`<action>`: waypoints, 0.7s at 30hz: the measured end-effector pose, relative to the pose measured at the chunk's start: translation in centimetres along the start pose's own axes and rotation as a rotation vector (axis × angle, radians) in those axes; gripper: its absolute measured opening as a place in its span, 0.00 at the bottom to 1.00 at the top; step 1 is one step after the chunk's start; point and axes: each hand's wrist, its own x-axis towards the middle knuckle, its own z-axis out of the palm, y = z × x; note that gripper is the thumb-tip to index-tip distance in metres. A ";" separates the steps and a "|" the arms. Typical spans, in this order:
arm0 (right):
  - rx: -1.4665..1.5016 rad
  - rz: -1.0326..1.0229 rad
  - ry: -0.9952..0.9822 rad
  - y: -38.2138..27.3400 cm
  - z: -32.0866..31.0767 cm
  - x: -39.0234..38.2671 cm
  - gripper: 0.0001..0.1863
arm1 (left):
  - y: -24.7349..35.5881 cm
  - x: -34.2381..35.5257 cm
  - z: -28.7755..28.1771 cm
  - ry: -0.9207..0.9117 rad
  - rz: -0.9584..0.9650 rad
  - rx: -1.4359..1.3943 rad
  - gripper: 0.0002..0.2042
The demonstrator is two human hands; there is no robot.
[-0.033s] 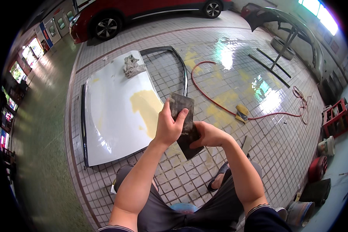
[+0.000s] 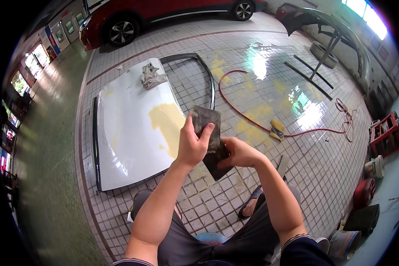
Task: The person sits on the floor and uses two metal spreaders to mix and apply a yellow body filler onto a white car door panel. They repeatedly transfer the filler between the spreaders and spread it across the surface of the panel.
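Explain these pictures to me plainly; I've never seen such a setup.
There is no machine here, only a person: the left hand and right hand, both bare, hold dark sheet material; whether one piece or two, I cannot tell. The view comes from the left of two wide fisheye cameras worn on the head, looking down, so straight edges bend near the rim. Over the tiled floor lies a white car door with a yellowish patch; a crumpled grey cloth rests on it. To its right, a red hose curves across the floor.
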 end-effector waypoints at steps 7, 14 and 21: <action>0.222 -0.105 0.476 -0.8 -2.2 -0.4 0.25 | -0.7 1.6 -0.8 0.138 -0.127 -0.069 0.14; -0.268 -0.028 0.583 0.6 -1.9 -0.2 0.20 | -1.5 0.7 0.4 -0.066 -0.216 -0.018 0.10; -0.421 -0.087 0.883 0.3 -1.2 0.5 0.38 | -1.2 0.4 1.0 0.171 -0.187 -0.034 0.09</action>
